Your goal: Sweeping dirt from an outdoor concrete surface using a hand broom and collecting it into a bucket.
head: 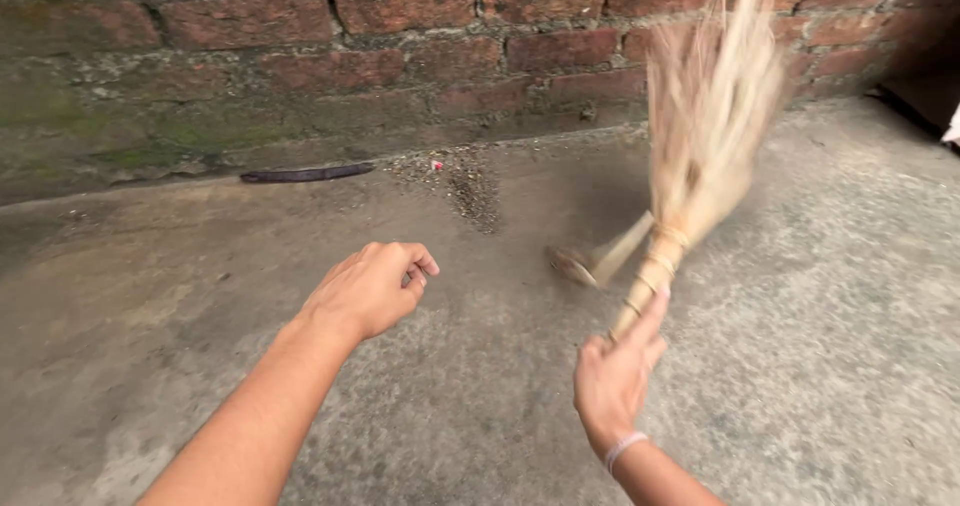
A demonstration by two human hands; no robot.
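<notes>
Head view: grass broom (pixel 705 116), likely light, bristles soft, bound handle stiff; best held at binding. Right hand (pixel 615 376) gripped handle end. Left hand (pixel 370 288) loosely curled, empty. Debris pile (pixel 462 181) on concrete floor (pixel 820 296).

Rough concrete floor with a bit of sweepings by the wall

The floor (pixel 200 296) is bare grey concrete, kinda patchy and stained, darker toward the left and paler on the right, and it runs right up to the foot of a brick wall (pixel 300 26). A small pile of grit (pixel 462 181) sits near the wall, with a tiny red scrap (pixel 437 166) at its upper edge. Just left of that pile, a long dark curved strip (pixel 305 173) lies flat along the base of the wall, can't tell what it's made of. Some green mossy growth (pixel 150 151) shows where floor meets bricks on the left.
</notes>
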